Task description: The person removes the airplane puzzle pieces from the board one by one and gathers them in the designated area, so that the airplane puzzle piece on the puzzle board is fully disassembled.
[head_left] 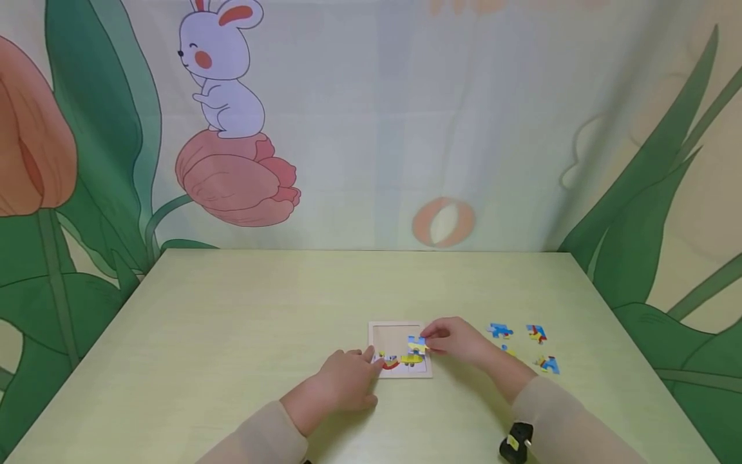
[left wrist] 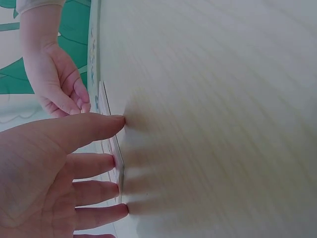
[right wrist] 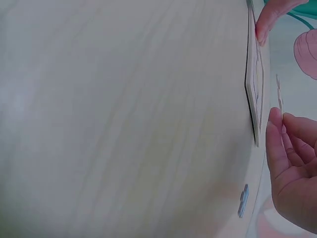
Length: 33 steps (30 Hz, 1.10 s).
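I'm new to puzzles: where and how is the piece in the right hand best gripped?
Probably pinch the puzzle piece by its right edge, coming from the right, as the right hand does: it looks thin, and its left side is free.

Right forearm (head_left: 503, 374) is covering the lower part of one puzzle piece (head_left: 507, 350) toward the right edge of the table (head_left: 261, 309). Left hand (head_left: 348, 378) is hiding the lower stretch of the left rim of the frame (head_left: 400, 323). Held piece (head_left: 416, 345) is standing edge-on in the right wrist view, its print unreadable there. Head view is cutting off both sleeves (head_left: 263, 438) and the table's near edge. Orange lettering (head_left: 466, 6) up top is blurring, illegible.
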Available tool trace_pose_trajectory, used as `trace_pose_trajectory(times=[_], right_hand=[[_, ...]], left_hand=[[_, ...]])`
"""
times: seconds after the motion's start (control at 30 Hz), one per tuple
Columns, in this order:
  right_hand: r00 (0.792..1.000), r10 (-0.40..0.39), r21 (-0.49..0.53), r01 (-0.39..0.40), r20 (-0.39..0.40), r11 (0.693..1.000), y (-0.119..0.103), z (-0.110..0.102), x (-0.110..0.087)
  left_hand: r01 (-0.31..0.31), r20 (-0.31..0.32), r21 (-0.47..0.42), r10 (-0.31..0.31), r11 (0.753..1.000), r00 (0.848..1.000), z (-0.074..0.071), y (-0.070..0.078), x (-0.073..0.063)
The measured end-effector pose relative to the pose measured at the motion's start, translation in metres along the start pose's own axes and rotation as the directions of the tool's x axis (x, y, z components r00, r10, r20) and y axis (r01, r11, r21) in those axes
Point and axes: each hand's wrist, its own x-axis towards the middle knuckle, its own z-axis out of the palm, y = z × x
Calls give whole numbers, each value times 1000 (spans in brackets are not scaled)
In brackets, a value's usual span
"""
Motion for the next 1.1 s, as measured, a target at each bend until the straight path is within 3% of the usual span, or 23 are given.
trace_pose_trajectory(times=[0.73,1.1], right_hand=[[997,40,45,-37,-61,998,19,-34,-19],[994,76,-32,-78,-84,996,32,-39,-20]], left_hand=[[4,6,33,-4,999,1000,-1,1,-1],[7,5,39,-7,999,1000,-1,-1,-1]])
